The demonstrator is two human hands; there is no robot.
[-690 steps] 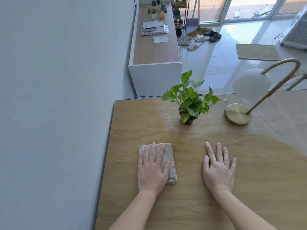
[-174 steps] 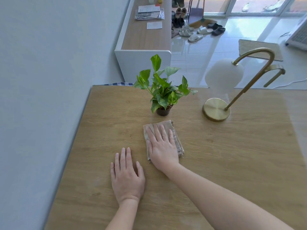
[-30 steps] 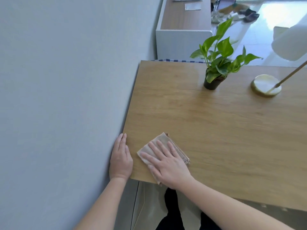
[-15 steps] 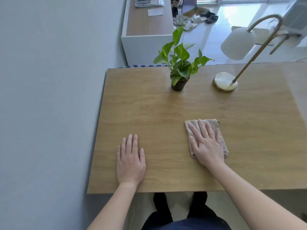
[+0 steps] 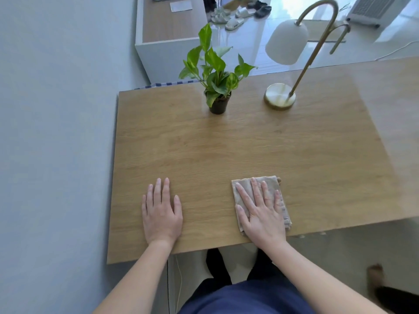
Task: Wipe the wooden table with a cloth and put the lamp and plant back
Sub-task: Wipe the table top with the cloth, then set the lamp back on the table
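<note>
- Your right hand [image 5: 260, 211] lies flat on the folded beige cloth [image 5: 260, 189], fingers straight and slightly spread, pressing it onto the wooden table [image 5: 226, 150]; nothing is gripped or pinched
- The cloth sits near the table's near edge, toward your right; its near corner comes close to that edge, and its far edge shows beyond your fingertips
- Your left hand [image 5: 161, 214] rests palm down on bare wood near the left near corner, fingers straight and close together, holding nothing; your two hands are well apart, with a stretch of bare table between them
- The plant [image 5: 215, 71] stands upright in a small dark pot [image 5: 218, 105] toward the far edge of the table, well apart from both hands
- The lamp [image 5: 294, 53] stands to the right of the plant; its round brass base [image 5: 279, 96] is on the table near the far edge, its curved brass stem arches over, and the white shade [image 5: 286, 41] hangs past the far edge
- A pale wall [image 5: 56, 132] runs along the table's left side; beyond the far edge there is a white cabinet with a wooden top [image 5: 167, 26], and sandals [image 5: 235, 15] lie on the glossy floor
</note>
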